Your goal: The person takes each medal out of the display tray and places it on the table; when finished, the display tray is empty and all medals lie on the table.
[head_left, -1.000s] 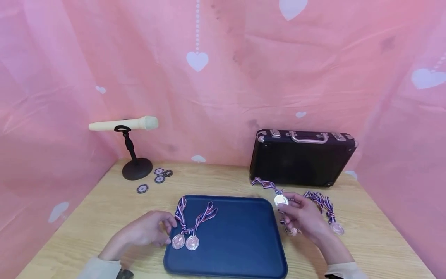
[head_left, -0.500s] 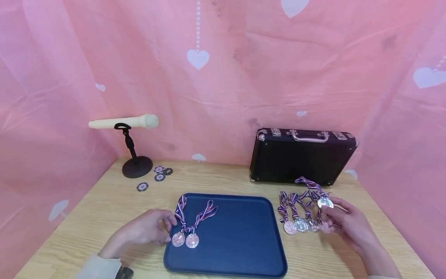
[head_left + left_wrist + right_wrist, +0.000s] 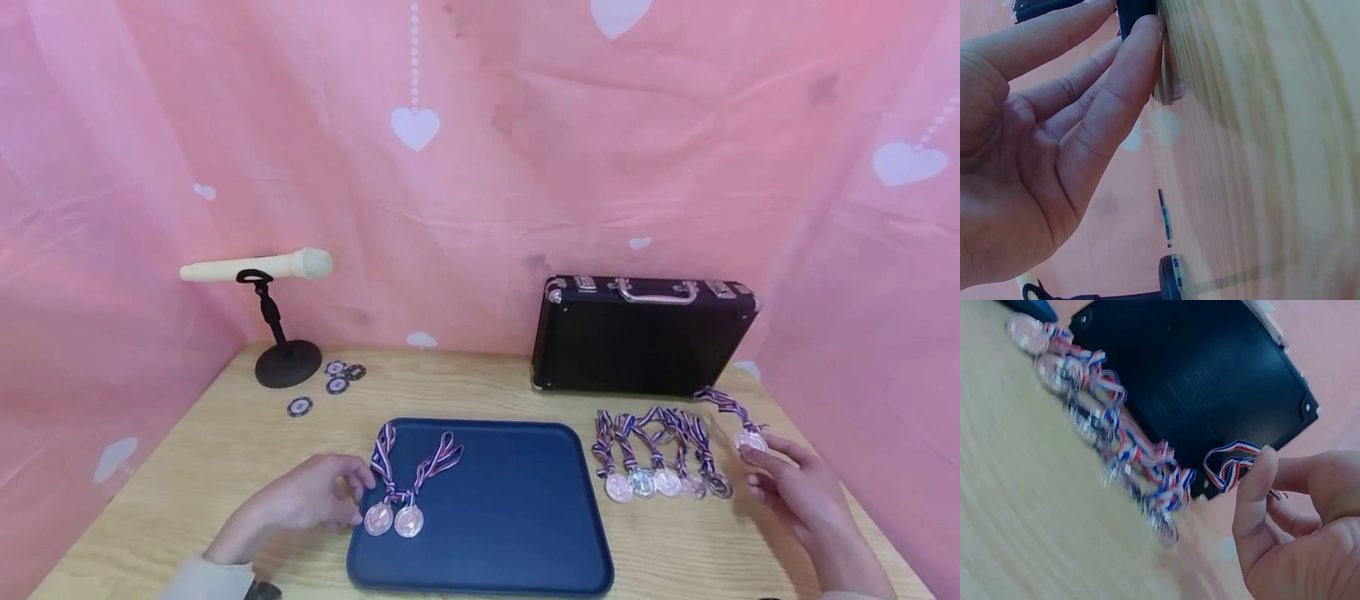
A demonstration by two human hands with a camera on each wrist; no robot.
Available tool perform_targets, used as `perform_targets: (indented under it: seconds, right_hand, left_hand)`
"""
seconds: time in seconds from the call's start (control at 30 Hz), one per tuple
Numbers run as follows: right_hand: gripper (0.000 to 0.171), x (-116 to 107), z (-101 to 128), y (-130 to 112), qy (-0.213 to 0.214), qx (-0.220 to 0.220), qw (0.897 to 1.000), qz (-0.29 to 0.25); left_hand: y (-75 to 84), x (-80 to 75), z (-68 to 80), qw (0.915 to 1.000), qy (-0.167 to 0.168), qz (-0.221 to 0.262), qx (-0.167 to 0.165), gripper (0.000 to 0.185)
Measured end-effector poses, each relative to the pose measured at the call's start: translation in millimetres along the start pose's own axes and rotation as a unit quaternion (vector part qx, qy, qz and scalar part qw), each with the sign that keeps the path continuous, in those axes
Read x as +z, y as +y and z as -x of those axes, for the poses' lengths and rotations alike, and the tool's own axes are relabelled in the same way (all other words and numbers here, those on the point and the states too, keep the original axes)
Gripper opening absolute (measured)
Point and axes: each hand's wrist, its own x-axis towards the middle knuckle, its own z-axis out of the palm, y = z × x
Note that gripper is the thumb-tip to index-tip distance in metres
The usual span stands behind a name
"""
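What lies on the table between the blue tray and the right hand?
In the head view, a row of five medals with striped ribbons lies on the wooden table between the blue tray and the right hand, which pinches a sixth medal.

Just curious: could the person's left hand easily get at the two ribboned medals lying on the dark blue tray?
Probably yes: the left hand rests beside the two ribboned medals, nothing between.
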Motion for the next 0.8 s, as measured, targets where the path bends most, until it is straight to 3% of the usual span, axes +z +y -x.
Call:
perform_targets:
  seconds: [0.13,0.23,0.43,0.63,0.7,0.8]
  right_hand:
    - [0.037,-10,-1,6,0.015,0.016,0.997,0.074]
    - [0.034,-15,-2,9,-0.002,0.032,0.991,0.132]
    - [0.015,-19,-2,10,-0.031,0.027,0.967,0.253]
    - [0.030,-22,-1,8,-0.047,0.032,0.957,0.285]
    - [0.046,-22,0,7,-0.051,0.029,0.952,0.301]
    - [0.055,-21,1,7,-0.045,0.027,0.945,0.322]
  left_hand:
    - [0.2,0.6,0.1,0.9999,0.001,-0.003,-0.012,0.035]
    - [0.2,0.5,0.4,1.0000,0.001,-0.002,-0.007,0.035]
    - [0.8,-0.4,1.6,1.0000,-0.003,0.002,0.004,0.035]
    - [0.3,-0.3,1.7,1.0000,-0.003,0.002,0.004,0.036]
    - [0.0,-0.2,1.6,1.0000,-0.002,0.000,0.000,0.036]
    - [-0.7,-0.2,1.3,1.0000,-0.002,-0.003,0.003,0.035]
